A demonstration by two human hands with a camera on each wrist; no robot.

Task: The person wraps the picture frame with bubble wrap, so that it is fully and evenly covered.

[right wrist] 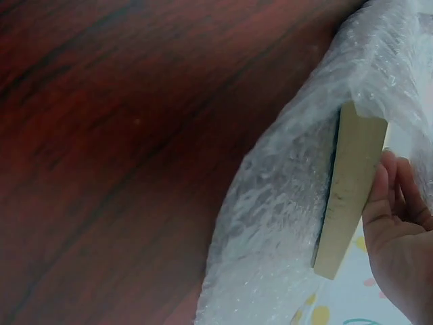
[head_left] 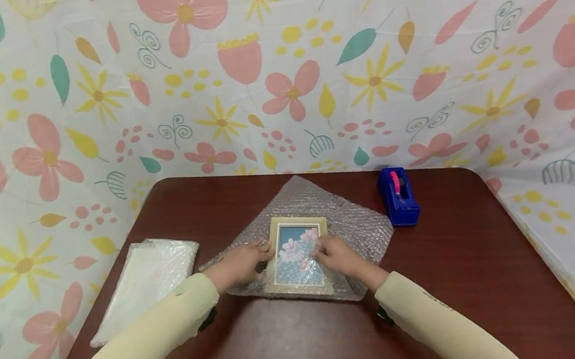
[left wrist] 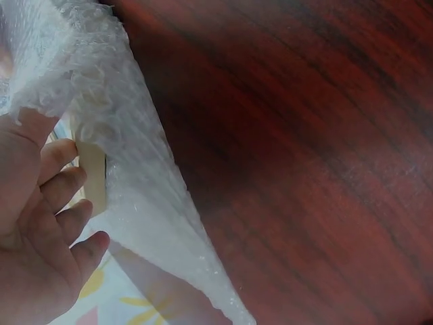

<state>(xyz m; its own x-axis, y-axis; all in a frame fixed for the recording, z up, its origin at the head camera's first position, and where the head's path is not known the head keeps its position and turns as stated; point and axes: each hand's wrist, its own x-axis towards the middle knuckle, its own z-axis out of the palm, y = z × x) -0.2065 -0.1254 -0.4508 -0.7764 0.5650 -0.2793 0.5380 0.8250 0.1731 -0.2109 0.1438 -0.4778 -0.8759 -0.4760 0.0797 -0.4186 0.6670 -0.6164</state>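
Left hand [head_left: 242,262] relaxed, touching picture frame [head_left: 291,253], right hand [head_left: 340,256] pinching bubble wrap [head_left: 355,222]

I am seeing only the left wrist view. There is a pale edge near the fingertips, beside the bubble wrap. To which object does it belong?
Observer: To a picture frame; the head view shows its picture, pink flowers against blue.
Operator: Thank you. And where is the right hand, in relation to this frame?
Observer: The right hand is at the frame's right side, opposite the left hand.
Operator: I understand. Is there also some tool on the table?
Observer: Yes, a blue tape dispenser stands on the right part of the table, toward the far edge.
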